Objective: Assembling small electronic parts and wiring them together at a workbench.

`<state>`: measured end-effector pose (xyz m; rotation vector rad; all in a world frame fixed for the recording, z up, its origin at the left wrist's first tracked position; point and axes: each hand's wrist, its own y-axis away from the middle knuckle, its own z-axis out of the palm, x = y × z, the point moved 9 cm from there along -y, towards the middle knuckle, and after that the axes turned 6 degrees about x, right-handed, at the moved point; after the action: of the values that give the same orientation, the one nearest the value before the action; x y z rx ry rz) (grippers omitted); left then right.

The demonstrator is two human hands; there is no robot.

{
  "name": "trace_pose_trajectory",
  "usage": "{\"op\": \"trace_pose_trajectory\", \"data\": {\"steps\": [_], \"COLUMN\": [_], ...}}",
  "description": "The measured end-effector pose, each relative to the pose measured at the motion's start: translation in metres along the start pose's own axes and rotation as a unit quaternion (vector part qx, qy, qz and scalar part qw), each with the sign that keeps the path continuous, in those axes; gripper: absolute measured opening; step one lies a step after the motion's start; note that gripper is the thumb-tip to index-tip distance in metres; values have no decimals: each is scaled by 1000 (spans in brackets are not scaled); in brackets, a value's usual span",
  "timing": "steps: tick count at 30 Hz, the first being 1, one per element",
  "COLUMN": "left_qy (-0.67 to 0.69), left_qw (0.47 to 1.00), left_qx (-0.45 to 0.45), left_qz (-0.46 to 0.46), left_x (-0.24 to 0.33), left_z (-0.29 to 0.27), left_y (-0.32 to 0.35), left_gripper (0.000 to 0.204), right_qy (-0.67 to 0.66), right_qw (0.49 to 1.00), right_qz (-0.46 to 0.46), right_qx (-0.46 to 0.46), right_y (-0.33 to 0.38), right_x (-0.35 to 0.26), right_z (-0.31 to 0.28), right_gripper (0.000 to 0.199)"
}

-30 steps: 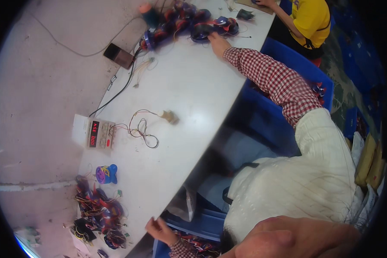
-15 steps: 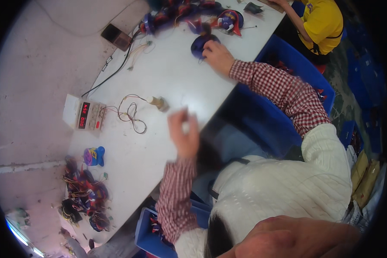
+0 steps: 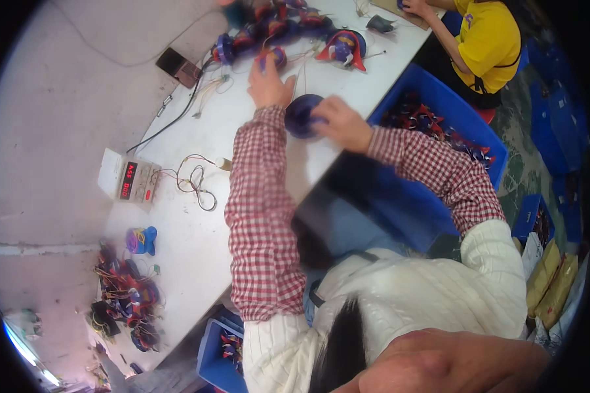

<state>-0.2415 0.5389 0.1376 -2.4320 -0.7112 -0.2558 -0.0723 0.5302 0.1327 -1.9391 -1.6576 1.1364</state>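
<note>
At the far part of the white table, my left hand reaches to a small round purple-and-red part. Its thumb is held away from the fingers, and the fingertips are at that part. My right hand, slightly blurred, pinches the right edge of a dark purple round disc just above or on the tabletop; the thumb is partly hidden. Thin wires run down near the disc from the far group of parts. A pale-capped cylinder shows beside my left sleeve, mostly covered by it.
A power supply with red digits stands by the wall, its wires looping toward the cylinder. Assembled red-and-purple parts pile at the near left. A phone lies behind. Blue bins line the table's right side; a person in yellow works beyond.
My left hand has swung from mid-table to the far parts. My right hand has drawn the purple disc nearer, and my left sleeve now covers most of the cylinder.
</note>
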Motion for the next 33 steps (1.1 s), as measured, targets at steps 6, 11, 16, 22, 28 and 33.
{"op": "trace_pose_trajectory", "data": {"steps": [6, 11, 16, 22, 28, 33], "left_qy": [-137, -121, -82, -168, -105, -150], "left_qw": [984, 989, 975, 968, 983, 972], "left_qx": [22, 17, -195, -133, -70, -10], "left_qz": [109, 87, 67, 132, 134, 179], "left_x": [5, -18, -36, -4, -9, 8], "left_z": [39, 50, 92, 63, -43, -109], "left_y": [-32, -64, -74, -72, -99, -79], "left_gripper": [72, 79, 72, 63, 63, 56], "right_qy": [-20, -124, -3, 15, -82, -188], "right_qw": [962, 925, 960, 958, 941, 898], "right_qz": [273, 357, 279, 286, 329, 397], "right_qx": [0, 27, -21, -25, 10, 31], "right_y": [1, 15, 3, 9, -3, -11], "right_x": [74, 87, 73, 86, 129, 174], "right_z": [31, 39, 40, 42, 41, 37], "right_gripper": [32, 33, 35, 35, 40, 43]}}
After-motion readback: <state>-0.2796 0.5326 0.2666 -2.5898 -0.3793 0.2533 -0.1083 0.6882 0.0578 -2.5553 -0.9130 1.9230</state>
